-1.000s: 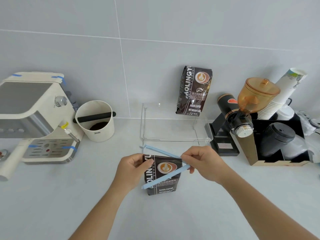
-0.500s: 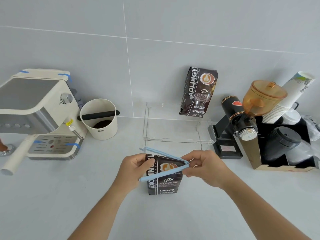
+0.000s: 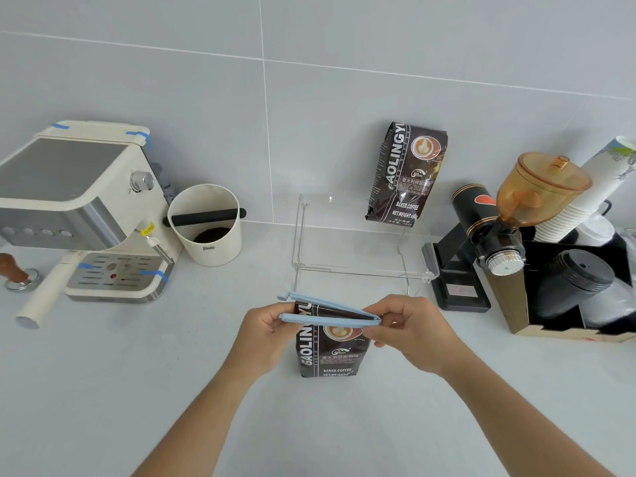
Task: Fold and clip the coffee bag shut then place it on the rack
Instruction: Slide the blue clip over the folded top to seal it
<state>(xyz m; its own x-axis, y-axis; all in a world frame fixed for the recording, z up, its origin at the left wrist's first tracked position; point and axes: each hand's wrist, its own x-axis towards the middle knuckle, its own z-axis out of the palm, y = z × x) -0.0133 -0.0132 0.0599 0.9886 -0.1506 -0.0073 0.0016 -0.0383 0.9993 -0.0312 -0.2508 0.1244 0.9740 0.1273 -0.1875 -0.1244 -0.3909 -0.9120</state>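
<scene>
Centre frame, low: coffee bag (image 3: 330,352) upright on counter (image 3: 103,390), top sandwiched between the two arms of a blue clip (image 3: 328,310), arms still slightly apart at the left end. Left hand (image 3: 265,335) curled around the clip's open end and the bag's edge; right hand (image 3: 409,327) pinching the hinged end between fingertips. Just behind, clear rack (image 3: 361,270), with a second bag (image 3: 406,173) leaning on the wall.
</scene>
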